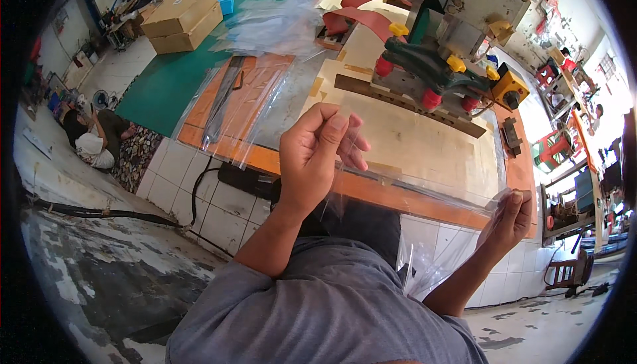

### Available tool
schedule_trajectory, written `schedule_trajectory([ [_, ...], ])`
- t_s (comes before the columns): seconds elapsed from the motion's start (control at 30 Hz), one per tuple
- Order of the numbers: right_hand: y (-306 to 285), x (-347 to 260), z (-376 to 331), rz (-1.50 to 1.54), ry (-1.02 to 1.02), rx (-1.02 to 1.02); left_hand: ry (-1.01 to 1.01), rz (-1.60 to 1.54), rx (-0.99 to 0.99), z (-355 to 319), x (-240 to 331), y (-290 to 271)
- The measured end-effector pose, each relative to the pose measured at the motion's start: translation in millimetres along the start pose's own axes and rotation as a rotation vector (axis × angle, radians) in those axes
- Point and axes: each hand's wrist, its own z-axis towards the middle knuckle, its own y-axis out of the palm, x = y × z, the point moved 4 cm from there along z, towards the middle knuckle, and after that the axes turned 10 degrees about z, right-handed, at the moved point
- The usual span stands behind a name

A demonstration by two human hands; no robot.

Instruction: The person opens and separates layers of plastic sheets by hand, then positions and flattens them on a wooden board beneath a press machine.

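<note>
A clear plastic sheet (431, 195) stretches between my hands above the table's front edge, and part of it hangs down beside my right arm. My left hand (317, 148) is closed, thumb and forefinger pinching the sheet's left end, the other fingers curled loosely behind. At the right, my right hand (509, 221) pinches the opposite end. Just beyond the sheet lies a pale board (398, 132) with brown tape on its edges. A press machine (431, 65) with a dark green frame and red and yellow knobs stands over that board. The sheet's exact outline is hard to see.
More clear sheets (279, 22) are piled on the green mat (162, 92). Cardboard boxes (182, 19) sit at the far left. A metal bar (334, 82) crosses the board; a yellow control box (509, 87) is at its right. Other people (99, 135) are farther away.
</note>
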Motion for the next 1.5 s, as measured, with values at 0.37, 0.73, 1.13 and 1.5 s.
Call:
schedule_trajectory([
  [0.37,-6.3,-3.5,-7.1,0.03,-0.025,0.047,0.012,-0.003,-0.044,-3.9,-0.1,2.7],
  [0.73,-12.7,-2.0,-7.1,0.022,-0.02,0.063,-0.024,-0.032,-0.003,-6.5,-1.0,5.1],
  [1.13,-17.2,0.1,-5.3,-0.004,-0.031,0.051,-0.035,-0.034,-0.035,-4.2,-1.5,5.8],
  [1.5,-16.8,-7.3,-6.7,-0.018,-0.065,0.005,-0.077,-0.047,-0.017,-7.6,1.0,10.8],
])
